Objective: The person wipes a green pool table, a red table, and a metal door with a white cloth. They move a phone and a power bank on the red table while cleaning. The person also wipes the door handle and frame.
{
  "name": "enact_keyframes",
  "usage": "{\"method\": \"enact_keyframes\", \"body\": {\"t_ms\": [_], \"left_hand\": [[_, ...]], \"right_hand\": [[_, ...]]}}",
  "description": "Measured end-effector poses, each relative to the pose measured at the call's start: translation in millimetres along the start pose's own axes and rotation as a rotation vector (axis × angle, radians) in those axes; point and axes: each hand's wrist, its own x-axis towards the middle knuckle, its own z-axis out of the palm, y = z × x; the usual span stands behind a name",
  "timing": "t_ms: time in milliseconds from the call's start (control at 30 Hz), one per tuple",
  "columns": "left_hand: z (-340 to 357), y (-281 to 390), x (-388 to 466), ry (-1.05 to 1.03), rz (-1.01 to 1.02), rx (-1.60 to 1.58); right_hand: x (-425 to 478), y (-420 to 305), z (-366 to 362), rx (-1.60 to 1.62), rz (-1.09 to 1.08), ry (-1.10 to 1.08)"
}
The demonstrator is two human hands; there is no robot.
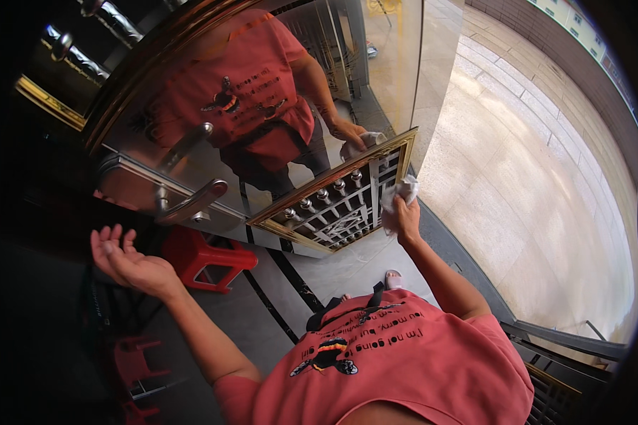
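A polished, mirror-like metal door (218, 175) stands in front of me and reflects my body. Its lower part carries a gold-framed decorative grille panel (345, 204) with silver balusters. My right hand (405, 212) grips a crumpled whitish cloth (400, 192) at the panel's outer end; whether the cloth touches the frame, I cannot tell. Off to the left, my left hand (133, 263) is raised palm up with fingers apart and nothing in it. Just above that hand, a curved lever handle (194, 202) projects from the door, with a lock cylinder (199, 217) below it.
A red plastic stool (210, 260) stands beside my left hand, under the door handle. More red seats (135, 361) are in the dim room at lower left. A dark threshold (452, 252) separates the grey tiled floor (345, 271) from sunlit paving (515, 186) outside.
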Motion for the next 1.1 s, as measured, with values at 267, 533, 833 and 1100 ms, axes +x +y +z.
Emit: {"method": "enact_keyframes", "body": {"t_ms": [267, 533, 833, 1100], "left_hand": [[50, -11, 58, -0.243, -0.114, -0.182], [51, -25, 64, -0.323, -0.229, -0.146], [64, -13, 57, -0.269, -0.154, -0.089], [60, -14, 59, -0.262, -0.131, -0.069]], "right_hand": [[35, -12, 44, -0.203, -0.412, 0.203], [25, 11, 72, -0.658, -0.122, 0.177], [-40, 82, 119, -0.670, -0.409, -0.124], [-76, 66, 89, -0.350, -0.030, -0.560]]}}
